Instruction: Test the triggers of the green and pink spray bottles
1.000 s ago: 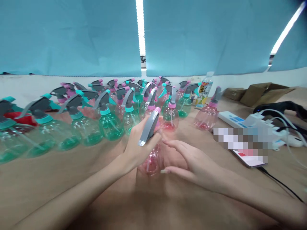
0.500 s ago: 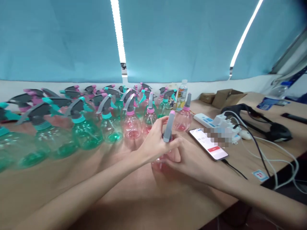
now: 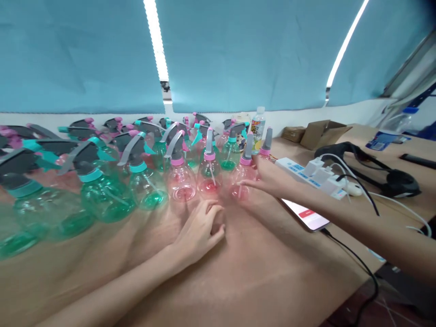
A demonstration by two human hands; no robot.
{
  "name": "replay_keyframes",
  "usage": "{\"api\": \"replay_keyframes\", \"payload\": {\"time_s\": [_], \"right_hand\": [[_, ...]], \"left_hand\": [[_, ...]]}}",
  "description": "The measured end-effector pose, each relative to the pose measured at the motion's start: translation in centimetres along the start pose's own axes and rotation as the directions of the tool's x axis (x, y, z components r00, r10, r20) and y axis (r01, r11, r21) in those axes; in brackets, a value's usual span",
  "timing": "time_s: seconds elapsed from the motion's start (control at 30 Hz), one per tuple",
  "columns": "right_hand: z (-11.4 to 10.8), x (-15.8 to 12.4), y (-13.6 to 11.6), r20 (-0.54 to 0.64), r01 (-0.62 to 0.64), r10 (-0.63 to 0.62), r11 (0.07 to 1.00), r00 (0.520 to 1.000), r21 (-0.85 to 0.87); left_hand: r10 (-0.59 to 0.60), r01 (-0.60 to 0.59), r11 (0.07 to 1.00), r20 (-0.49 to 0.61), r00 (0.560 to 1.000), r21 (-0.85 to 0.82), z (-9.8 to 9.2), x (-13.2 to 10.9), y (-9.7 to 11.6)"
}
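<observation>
My right hand (image 3: 267, 176) is wrapped round the right side of a pink spray bottle (image 3: 241, 175) with a grey trigger head. The bottle stands upright at the right end of the front row. My left hand (image 3: 204, 229) is over the bare tabletop in front of the row, with nothing in it. Its fingers are loosely curled and the thumb stands apart. Closest to it are two other pink spray bottles, one with a straw showing (image 3: 209, 175) and one left of that (image 3: 182, 179). Green spray bottles (image 3: 148, 193) continue the row leftward.
Behind the front row stand more spray bottles and a labelled drink bottle (image 3: 258, 129). A phone (image 3: 308, 215) lies partly under my right forearm. Beyond it are a white power strip (image 3: 296, 170) with plugs and cables, a black strap-like device (image 3: 371, 170) and an open cardboard box (image 3: 323, 135).
The pink spray bottle has moved away from me into the front row, with my right hand on it. My left hand has let go of it and dropped back toward me. The view has shifted slightly.
</observation>
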State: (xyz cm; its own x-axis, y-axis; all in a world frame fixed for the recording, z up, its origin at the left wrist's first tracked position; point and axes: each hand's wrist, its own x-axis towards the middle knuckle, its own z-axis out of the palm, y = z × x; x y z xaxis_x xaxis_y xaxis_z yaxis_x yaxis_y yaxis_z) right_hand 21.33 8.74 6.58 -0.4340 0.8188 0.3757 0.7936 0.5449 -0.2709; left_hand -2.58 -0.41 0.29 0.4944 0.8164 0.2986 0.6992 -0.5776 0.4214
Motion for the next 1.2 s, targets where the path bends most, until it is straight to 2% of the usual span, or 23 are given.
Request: {"api": "replay_keyframes", "payload": {"time_s": [0.1,0.5,0.6,0.7,0.77,0.87,1.0,1.07,1.2], "right_hand": [[0.1,1.2,-0.1,0.037,-0.046,0.048,0.997,0.998,-0.054],[1.1,3.8,-0.7,0.033,-0.177,0.182,0.977,0.983,-0.117],[1.2,3.1,-0.9,-0.038,-0.122,0.120,0.991,0.992,-0.050],[0.7,1.1,-0.7,-0.135,-0.063,0.065,0.998,0.989,0.016],[0.1,-0.4,-0.1,-0.153,-0.061,0.065,0.998,0.986,0.030],[-0.8,-2.0,1.5,-0.238,-0.184,0.193,0.981,0.952,0.060],[-0.8,-1.7,4.2,-0.349,-0.272,0.293,0.956,0.890,0.107],[-0.3,-0.8,5.1,-0.345,-0.300,0.337,0.941,0.876,0.157],[0.9,1.0,5.7,-0.239,-0.277,0.359,0.907,0.902,0.316]], "left_hand": [[0.009,-0.009,0.997,0.013,1.000,0.079,-0.1,0.2,0.2],[-0.006,-0.007,0.992,0.102,0.995,0.126,0.0,0.2,0.6],[-0.010,-0.003,0.992,0.107,0.994,0.122,-0.1,0.3,0.7],[-0.005,-0.007,0.993,0.105,0.995,0.114,-0.1,0.3,0.8],[0.000,-0.011,0.993,0.100,0.995,0.115,-0.1,0.3,0.8],[0.008,-0.019,0.994,0.099,0.995,0.112,0.0,0.3,0.6],[0.001,-0.014,0.992,0.105,0.994,0.123,0.1,0.3,0.4],[-0.002,-0.013,0.991,0.112,0.994,0.131,0.1,0.3,0.4],[0.005,-0.022,0.989,0.117,0.993,0.144,-0.1,0.3,0.5]]}}
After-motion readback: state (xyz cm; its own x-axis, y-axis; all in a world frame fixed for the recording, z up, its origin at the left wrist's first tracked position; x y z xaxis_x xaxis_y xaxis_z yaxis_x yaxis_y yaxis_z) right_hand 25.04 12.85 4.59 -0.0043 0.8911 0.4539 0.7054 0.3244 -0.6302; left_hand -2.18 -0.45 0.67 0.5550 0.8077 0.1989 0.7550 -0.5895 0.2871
